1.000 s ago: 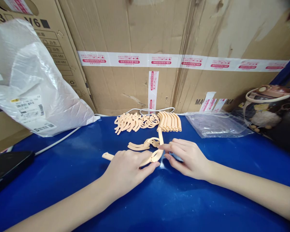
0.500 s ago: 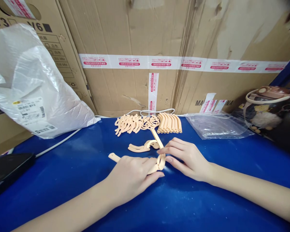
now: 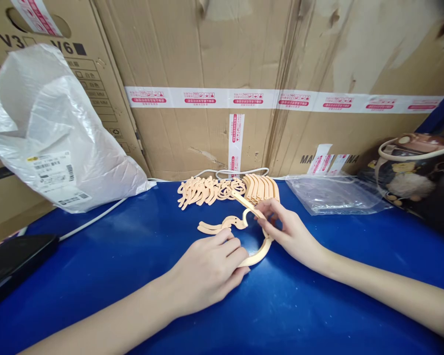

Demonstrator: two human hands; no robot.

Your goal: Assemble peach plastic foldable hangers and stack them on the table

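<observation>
My left hand (image 3: 211,266) is closed around one curved arm of a beige plastic folding clothes hanger (image 3: 261,255), low over the blue table. Thumb and fingers of my right hand (image 3: 294,234) pinch the other arm, which slants up and left. A thin hook sticks out beside it. The joint lies partly behind my right fingers. Just beyond my left hand, a few loose beige hanger pieces (image 3: 210,228) lie together.
At the back sit a heap of beige hooks (image 3: 198,191), some rings (image 3: 231,187) and stacked curved arms (image 3: 261,187). A clear plastic bag (image 3: 336,195) lies right, near a dark bag (image 3: 410,172). Left are a white parcel bag (image 3: 59,143) and black device (image 3: 18,261). Cardboard stands behind.
My right hand has moved up and right and now grips one hanger arm. The folded hanger arms have spread apart into a wider curve. My left hand has barely moved.
</observation>
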